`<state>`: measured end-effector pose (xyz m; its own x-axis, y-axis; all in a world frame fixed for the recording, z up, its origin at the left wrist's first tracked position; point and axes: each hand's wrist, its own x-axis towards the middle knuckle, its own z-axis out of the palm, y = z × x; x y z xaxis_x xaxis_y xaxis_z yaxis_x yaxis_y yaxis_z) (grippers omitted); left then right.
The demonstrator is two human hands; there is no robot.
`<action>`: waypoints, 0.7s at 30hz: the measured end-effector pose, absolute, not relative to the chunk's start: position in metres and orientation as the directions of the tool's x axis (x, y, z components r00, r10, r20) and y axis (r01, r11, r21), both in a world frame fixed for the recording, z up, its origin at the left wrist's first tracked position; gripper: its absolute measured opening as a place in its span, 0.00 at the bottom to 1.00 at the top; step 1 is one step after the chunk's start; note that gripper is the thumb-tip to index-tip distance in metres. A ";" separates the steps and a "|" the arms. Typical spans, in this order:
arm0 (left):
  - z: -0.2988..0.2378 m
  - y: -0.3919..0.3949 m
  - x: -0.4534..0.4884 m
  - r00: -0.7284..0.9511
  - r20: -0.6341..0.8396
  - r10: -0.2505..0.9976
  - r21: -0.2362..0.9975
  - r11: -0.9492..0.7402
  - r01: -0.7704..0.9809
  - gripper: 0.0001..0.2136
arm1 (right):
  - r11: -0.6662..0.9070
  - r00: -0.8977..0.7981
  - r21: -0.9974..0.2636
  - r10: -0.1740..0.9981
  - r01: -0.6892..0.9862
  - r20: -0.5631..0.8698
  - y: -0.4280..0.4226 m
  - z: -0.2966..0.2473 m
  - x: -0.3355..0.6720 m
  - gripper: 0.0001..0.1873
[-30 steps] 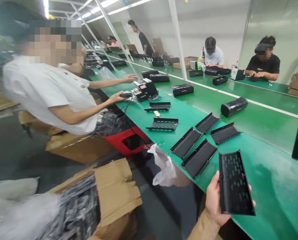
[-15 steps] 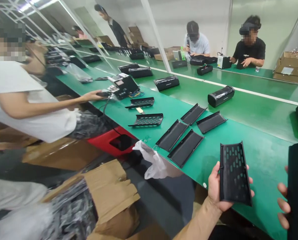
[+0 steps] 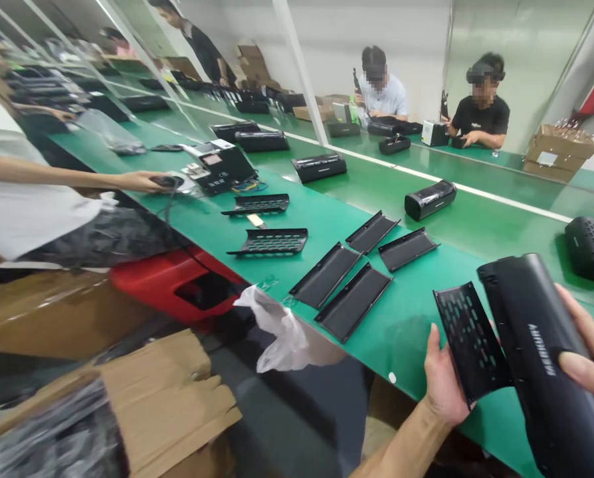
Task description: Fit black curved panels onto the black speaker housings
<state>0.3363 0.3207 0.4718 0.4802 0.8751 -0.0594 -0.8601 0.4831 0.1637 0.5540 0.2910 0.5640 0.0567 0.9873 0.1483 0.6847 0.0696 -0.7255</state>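
My left hand (image 3: 441,382) grips a black perforated grille panel (image 3: 469,342) by its near end, above the front edge of the green conveyor table (image 3: 426,312). My right hand (image 3: 589,352) is wrapped round a long black speaker body (image 3: 541,352) with light lettering on its side. The grille's right edge meets the speaker body. Several more black panels (image 3: 351,302) lie in a row on the table just left of my hands.
A co-worker's arm (image 3: 78,176) reaches from the left to a small black device by a box with wires (image 3: 222,166). Finished speakers (image 3: 429,199) lie along the belt. Two people sit across the table. A cardboard box (image 3: 167,398), a red bin (image 3: 177,285) and a white bag (image 3: 277,332) are below the edge.
My right hand has brought the speaker body in from the right until it meets the grille in my left hand. The view has swung rightward.
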 end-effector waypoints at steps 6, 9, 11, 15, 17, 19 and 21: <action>0.492 0.323 0.364 0.436 0.019 0.900 0.207 0.424 -0.882 0.38 | 0.143 -0.094 -0.604 0.989 0.784 0.112 0.334 0.592 0.516 0.51; 0.493 0.324 0.371 0.422 0.084 0.903 0.213 0.397 -0.893 0.42 | 0.176 -0.122 -0.514 0.983 0.839 0.138 0.339 0.588 0.517 0.50; 0.490 0.325 0.374 0.415 0.105 0.904 0.209 0.388 -0.898 0.42 | 0.192 -0.138 -0.477 0.980 0.858 0.145 0.340 0.586 0.518 0.49; 0.486 0.328 0.378 0.407 0.115 0.906 0.196 0.381 -0.904 0.42 | 0.181 -0.134 -0.438 0.982 0.880 0.136 0.342 0.586 0.516 0.50; 0.484 0.329 0.379 0.407 0.107 0.907 0.193 0.383 -0.904 0.42 | 0.145 -0.114 -0.433 0.989 0.890 0.096 0.344 0.588 0.514 0.52; 0.482 0.331 0.380 0.415 0.088 0.906 0.190 0.394 -0.899 0.43 | 0.095 -0.086 -0.434 0.996 0.896 0.040 0.345 0.589 0.511 0.52; 0.480 0.333 0.380 0.427 0.071 0.901 0.190 0.408 -0.893 0.44 | 0.052 -0.064 -0.431 0.998 0.901 -0.013 0.345 0.589 0.508 0.53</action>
<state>0.3804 0.3327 0.4801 0.4270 0.9014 0.0714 -0.8930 0.4080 0.1900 0.5078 0.3453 0.5888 -0.0644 0.9978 -0.0135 0.9009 0.0523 -0.4309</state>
